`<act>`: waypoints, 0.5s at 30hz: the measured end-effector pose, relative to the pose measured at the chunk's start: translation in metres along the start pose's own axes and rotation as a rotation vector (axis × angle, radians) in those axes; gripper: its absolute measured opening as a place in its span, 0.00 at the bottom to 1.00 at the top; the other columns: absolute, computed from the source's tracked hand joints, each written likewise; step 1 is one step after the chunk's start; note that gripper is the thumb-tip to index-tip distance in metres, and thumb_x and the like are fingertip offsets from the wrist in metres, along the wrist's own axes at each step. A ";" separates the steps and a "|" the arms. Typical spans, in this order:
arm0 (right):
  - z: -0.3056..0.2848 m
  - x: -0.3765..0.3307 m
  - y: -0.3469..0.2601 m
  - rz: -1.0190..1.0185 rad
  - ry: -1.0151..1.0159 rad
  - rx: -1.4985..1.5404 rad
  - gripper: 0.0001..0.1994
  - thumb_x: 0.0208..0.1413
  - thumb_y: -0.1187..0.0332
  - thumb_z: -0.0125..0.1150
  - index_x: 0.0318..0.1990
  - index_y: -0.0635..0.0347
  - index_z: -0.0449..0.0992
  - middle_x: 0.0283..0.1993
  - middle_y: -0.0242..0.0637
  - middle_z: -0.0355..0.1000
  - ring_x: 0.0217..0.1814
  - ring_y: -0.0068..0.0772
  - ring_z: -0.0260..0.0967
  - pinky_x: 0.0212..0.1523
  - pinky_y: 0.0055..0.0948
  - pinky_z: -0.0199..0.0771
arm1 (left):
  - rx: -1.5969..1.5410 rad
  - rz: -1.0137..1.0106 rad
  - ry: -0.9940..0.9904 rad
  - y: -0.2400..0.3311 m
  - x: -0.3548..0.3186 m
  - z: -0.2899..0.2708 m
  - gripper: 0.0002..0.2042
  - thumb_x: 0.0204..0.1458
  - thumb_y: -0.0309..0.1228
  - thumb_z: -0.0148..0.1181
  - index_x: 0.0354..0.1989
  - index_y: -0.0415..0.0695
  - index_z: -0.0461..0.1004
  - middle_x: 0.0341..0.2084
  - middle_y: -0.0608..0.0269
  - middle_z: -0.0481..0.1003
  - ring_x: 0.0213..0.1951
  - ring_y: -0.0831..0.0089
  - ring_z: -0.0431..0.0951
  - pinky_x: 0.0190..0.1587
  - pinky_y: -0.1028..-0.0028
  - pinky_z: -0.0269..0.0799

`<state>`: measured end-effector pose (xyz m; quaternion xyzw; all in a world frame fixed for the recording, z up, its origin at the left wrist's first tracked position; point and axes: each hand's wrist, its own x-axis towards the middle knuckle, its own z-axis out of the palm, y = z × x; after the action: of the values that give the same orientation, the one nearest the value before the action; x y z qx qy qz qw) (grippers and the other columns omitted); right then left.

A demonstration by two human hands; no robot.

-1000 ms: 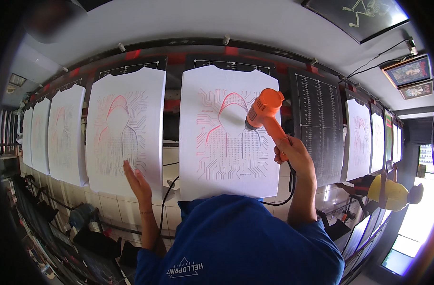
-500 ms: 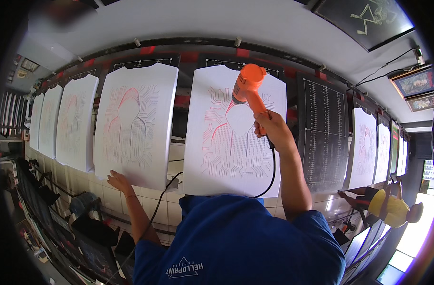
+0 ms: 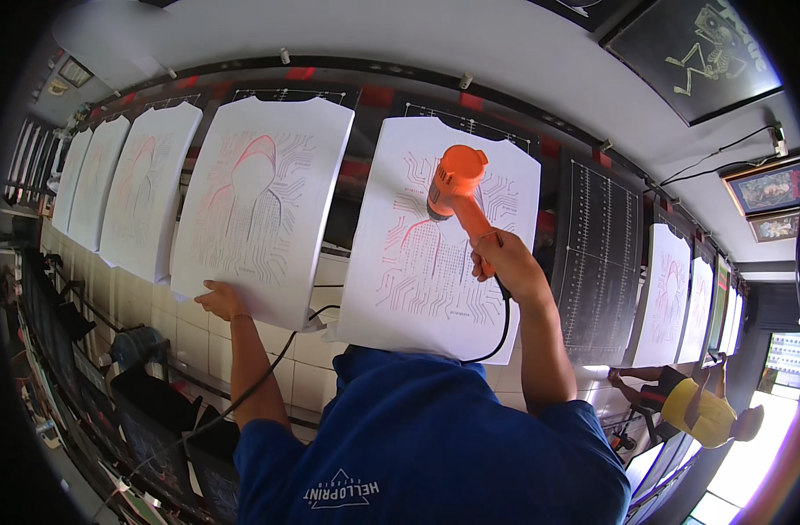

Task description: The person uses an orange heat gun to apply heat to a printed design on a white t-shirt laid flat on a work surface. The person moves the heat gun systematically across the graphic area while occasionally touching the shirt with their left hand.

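Observation:
My right hand (image 3: 512,262) is closed round the handle of an orange heat gun (image 3: 464,179). Its dark nozzle faces the upper middle of a white shirt (image 3: 365,297) laid flat on a board. That shirt bears a thin-lined red and blue print of a hooded figure with circuit-like lines; the heat gun hides part of the hood. To the left lies a second white shirt (image 3: 299,262) with the same print. At its lower left edge is my left hand (image 3: 221,299), fingers stretched out and seeming to touch the edge. A black cord (image 3: 505,324) hangs from the heat gun's handle.
More printed white shirts (image 3: 159,188) lie in a row at the left, others (image 3: 663,293) at the right. A bare black board (image 3: 597,262) with white markings stands beside my right arm. A person in a yellow top (image 3: 702,409) is at the far right. Another cord (image 3: 260,381) crosses my left arm.
The heat gun has moved down the print from near the top of the hood. My left hand has come closer against the neighbouring shirt's lower edge. The whole view has tilted a little.

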<state>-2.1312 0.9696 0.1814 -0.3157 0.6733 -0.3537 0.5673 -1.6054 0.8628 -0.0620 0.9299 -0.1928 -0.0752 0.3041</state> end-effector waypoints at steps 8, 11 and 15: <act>0.016 -0.012 0.009 -0.019 -0.062 -0.013 0.13 0.60 0.63 0.58 0.35 0.66 0.71 0.26 0.32 0.68 0.25 0.22 0.68 0.28 0.25 0.70 | 0.114 -0.060 0.024 0.015 -0.011 -0.001 0.36 0.65 0.51 0.37 0.70 0.31 0.46 0.60 0.34 0.61 0.56 0.41 0.71 0.52 0.47 0.73; 0.015 -0.009 0.005 0.004 -0.141 0.029 0.13 0.59 0.62 0.59 0.35 0.66 0.71 0.26 0.31 0.67 0.26 0.22 0.68 0.28 0.26 0.70 | 0.121 -0.067 0.023 0.017 -0.014 -0.004 0.36 0.65 0.52 0.37 0.70 0.32 0.45 0.60 0.34 0.61 0.56 0.42 0.71 0.52 0.47 0.73; 0.024 -0.008 0.017 -0.033 -0.119 0.035 0.13 0.60 0.62 0.58 0.35 0.66 0.71 0.26 0.32 0.68 0.25 0.22 0.67 0.28 0.25 0.69 | 0.165 -0.087 0.025 0.022 -0.015 -0.005 0.37 0.65 0.52 0.36 0.71 0.33 0.44 0.61 0.34 0.60 0.57 0.42 0.71 0.53 0.48 0.72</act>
<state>-2.1067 0.9828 0.1695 -0.3370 0.6268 -0.3554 0.6060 -1.6252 0.8552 -0.0445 0.9602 -0.1540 -0.0603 0.2251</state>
